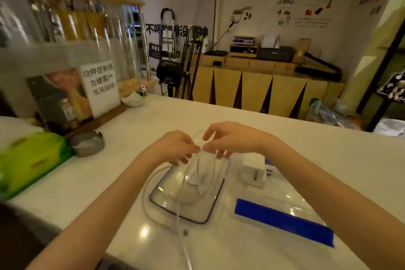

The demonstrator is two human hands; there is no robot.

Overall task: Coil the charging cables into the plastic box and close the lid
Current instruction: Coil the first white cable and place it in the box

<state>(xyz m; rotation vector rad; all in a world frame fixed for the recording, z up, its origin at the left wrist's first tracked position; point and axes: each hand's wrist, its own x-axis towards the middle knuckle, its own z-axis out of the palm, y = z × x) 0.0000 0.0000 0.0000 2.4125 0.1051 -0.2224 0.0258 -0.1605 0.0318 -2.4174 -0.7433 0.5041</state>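
Observation:
A clear plastic box (pixel 162 198) with a dark rim sits on the white counter in front of me. Inside it lies a white cable bundle (pixel 197 178). My left hand (pixel 175 148) and my right hand (pixel 230 138) meet just above the box's far edge, both pinching loops of a white charging cable (pixel 198 138). The cable hangs down through the box, curves round its left side (pixel 145 184), and trails off the counter's near edge, with a plug (pixel 185 232) lying there. The clear lid with a blue strip (pixel 282 220) rests to the right of the box.
A white charger block (pixel 253 169) stands right of the box, beside my right wrist. A green packet (pixel 28 160) and a grey ashtray (pixel 88 143) lie at the left. Signs in a wooden stand (pixel 87 92) and a small panda bowl (pixel 134 96) stand at the far left.

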